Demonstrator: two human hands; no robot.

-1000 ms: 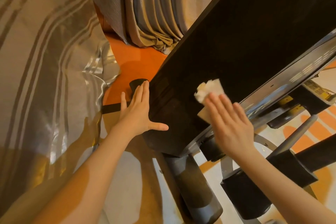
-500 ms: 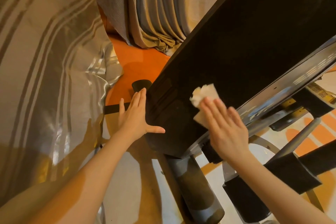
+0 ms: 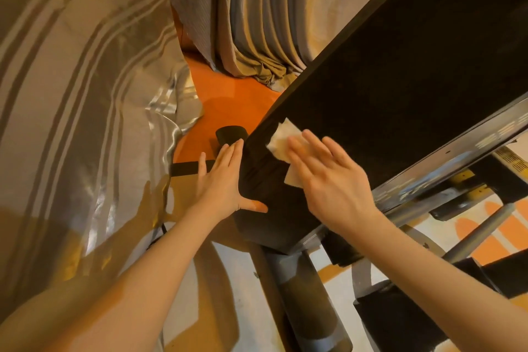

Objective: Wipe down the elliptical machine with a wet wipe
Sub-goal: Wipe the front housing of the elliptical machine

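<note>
The elliptical machine's (image 3: 400,88) black housing slants across your view above the orange floor (image 3: 228,100). Your left hand (image 3: 225,180) lies flat against its lower edge, fingers straight. Your right hand (image 3: 328,177), fingers extended, presses the wet wipe (image 3: 281,137) onto the housing's lower end.

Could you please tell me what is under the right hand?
The right hand presses a white wet wipe flat against the machine's black panel. The wipe's middle is covered by the fingers.
</note>
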